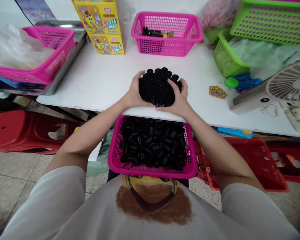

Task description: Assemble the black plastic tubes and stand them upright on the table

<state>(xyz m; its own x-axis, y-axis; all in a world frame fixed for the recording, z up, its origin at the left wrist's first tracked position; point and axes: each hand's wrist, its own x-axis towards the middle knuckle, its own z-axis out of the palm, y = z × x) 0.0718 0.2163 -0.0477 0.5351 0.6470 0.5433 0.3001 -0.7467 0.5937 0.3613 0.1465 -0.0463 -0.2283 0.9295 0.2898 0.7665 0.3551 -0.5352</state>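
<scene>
A tight cluster of small black cylinders (157,87) stands upright on the white table (100,80) near its front edge. My left hand (134,93) cups the cluster's left side, fingers curved against it. My right hand (179,97) presses on its right side the same way. Both hands hold the bunch together between them. Below the table edge, on my lap, sits a pink basket (115,156) filled with several loose black cylinders (152,143) lying in all directions.
A pink basket (190,33) with a few parts stands at the back. Yellow boxes (102,26) lie to its left, another pink basket (55,50) far left. Green baskets (225,56), a white fan (285,86) and a small wrapper (217,92) are on the right. Red stools (17,130) stand below.
</scene>
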